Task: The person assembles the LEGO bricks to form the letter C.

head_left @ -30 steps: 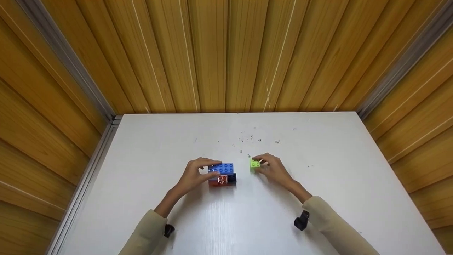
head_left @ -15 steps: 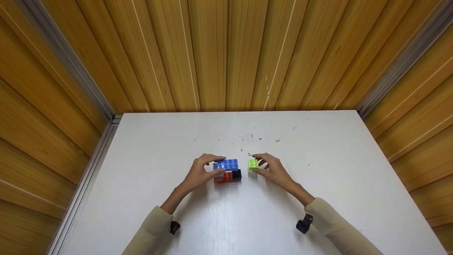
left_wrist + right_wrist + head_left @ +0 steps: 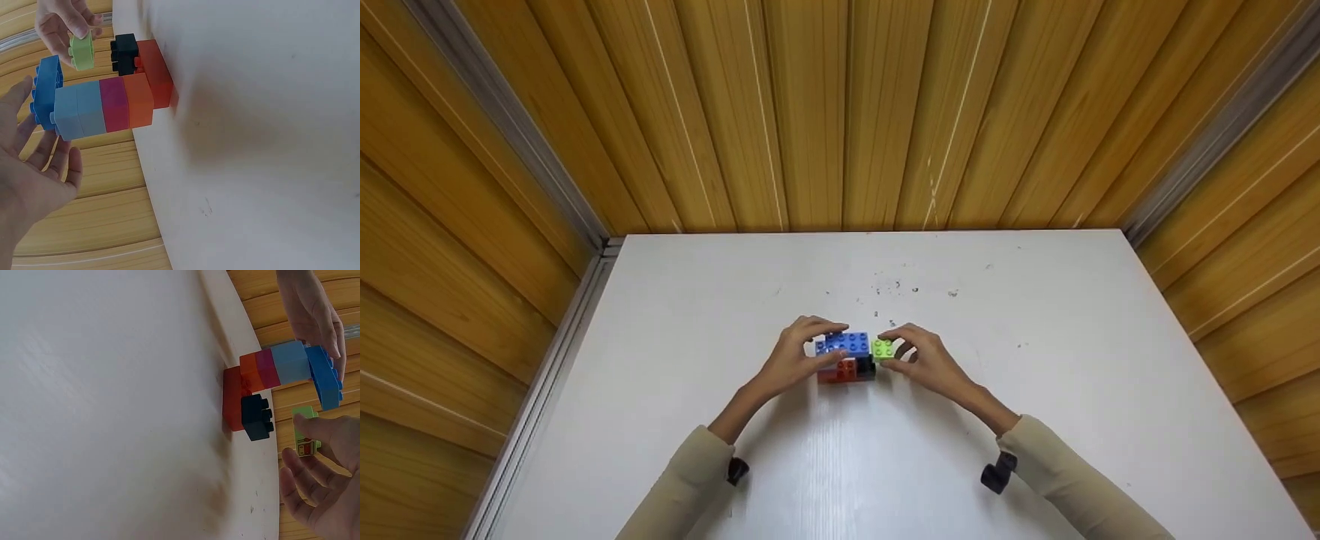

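My left hand (image 3: 793, 356) grips the long blue brick (image 3: 853, 343) between thumb and fingers. That brick tops a tower and overhangs it on one side. Below come light blue bricks (image 3: 80, 109), a magenta brick (image 3: 114, 104) and an orange brick (image 3: 139, 100), on a red base brick (image 3: 159, 76). A black brick (image 3: 255, 417) stands on the base's other end, apart from the overhang. My right hand (image 3: 928, 362) pinches a lime green brick (image 3: 883, 350) just right of the blue one, held above the table. A small printed picture shows on the green brick's side in the right wrist view.
The white table (image 3: 697, 300) carries small dark specks (image 3: 896, 285) beyond the hands. Wood-patterned walls (image 3: 810, 112) rise behind and at both sides, with metal rails at the corners. A black wrist camera (image 3: 997, 472) hangs beneath the right sleeve.
The green brick has moved left in my right hand, closing the gap to the blue brick. My left hand and the brick tower have shifted slightly right and away from me.
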Motion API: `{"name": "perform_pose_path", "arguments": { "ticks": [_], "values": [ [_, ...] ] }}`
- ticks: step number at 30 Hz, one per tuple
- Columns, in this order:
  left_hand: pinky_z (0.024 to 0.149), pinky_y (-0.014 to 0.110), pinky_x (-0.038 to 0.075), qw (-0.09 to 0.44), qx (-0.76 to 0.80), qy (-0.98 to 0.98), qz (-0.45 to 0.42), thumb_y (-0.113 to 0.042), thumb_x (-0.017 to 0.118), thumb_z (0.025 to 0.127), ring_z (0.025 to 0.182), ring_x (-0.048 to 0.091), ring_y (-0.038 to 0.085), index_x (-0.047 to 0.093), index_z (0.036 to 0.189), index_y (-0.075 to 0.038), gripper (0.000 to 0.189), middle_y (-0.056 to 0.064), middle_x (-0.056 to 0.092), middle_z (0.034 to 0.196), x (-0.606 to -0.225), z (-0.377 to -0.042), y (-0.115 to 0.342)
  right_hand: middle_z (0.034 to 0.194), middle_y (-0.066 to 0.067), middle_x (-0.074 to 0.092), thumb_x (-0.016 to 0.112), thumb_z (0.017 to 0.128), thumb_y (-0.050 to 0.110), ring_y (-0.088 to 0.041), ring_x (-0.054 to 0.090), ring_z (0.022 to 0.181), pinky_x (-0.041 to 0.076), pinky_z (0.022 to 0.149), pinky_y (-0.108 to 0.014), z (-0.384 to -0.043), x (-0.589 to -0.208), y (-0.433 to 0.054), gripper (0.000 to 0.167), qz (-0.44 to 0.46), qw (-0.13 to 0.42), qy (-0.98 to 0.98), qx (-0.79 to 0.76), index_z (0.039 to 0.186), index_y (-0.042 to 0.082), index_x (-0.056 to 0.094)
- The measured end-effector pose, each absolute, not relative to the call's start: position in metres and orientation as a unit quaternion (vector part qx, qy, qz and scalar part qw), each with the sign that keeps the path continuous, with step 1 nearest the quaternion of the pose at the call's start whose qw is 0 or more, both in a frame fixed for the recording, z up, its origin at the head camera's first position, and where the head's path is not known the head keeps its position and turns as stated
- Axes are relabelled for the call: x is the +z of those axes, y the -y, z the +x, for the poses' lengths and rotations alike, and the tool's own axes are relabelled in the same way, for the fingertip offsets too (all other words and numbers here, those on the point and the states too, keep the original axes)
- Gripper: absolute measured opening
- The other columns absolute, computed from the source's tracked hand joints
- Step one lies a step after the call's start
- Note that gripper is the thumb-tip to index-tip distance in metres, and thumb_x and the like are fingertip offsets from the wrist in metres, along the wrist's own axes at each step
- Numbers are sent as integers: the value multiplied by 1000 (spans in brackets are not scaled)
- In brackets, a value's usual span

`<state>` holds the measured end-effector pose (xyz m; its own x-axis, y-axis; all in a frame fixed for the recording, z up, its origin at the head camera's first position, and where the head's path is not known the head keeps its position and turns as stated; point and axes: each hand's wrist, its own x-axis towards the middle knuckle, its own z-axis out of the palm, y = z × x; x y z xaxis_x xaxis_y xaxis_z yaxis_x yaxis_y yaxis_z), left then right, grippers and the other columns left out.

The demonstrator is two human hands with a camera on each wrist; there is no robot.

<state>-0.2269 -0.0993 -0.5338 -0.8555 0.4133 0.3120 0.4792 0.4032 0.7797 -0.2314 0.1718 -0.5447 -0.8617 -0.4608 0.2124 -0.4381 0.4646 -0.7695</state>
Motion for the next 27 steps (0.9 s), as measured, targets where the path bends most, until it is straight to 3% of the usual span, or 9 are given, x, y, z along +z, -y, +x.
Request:
{"name": "perform_pose_path", "arguments": {
  "ticks": [6,15,23,27],
  "values": [
    [94,47,53,27,-480,836,-265,-28,78,91,112,60,28,72,127,-12,39,11,72,121,-534,-229,97,121,-18,70,78,88,7,-30,73,92,61,75,-36,-231,-545,-168,40,-257,24,-854,-451,126,3,67],
    [93,44,51,23,-489,833,-258,-24,78,91,111,60,28,73,123,-6,38,12,72,118,-536,-229,96,117,-19,72,81,85,5,-29,73,87,59,71,-28,-228,-543,-162,42,-262,19,-847,-462,124,0,66],
    [95,49,52,21,-489,831,-265,-23,78,91,111,60,29,73,125,-8,37,12,72,117,-534,-230,96,116,-16,73,82,85,9,-24,74,83,60,77,-47,-228,-541,-157,39,-264,9,-851,-454,120,1,68],
    [96,49,52,18,-485,830,-273,-24,77,92,112,60,29,73,125,-8,37,12,72,117,-537,-231,95,117,-17,73,82,85,8,-24,74,82,61,75,-42,-227,-542,-156,38,-267,6,-849,-456,119,1,69]
  ]
}}
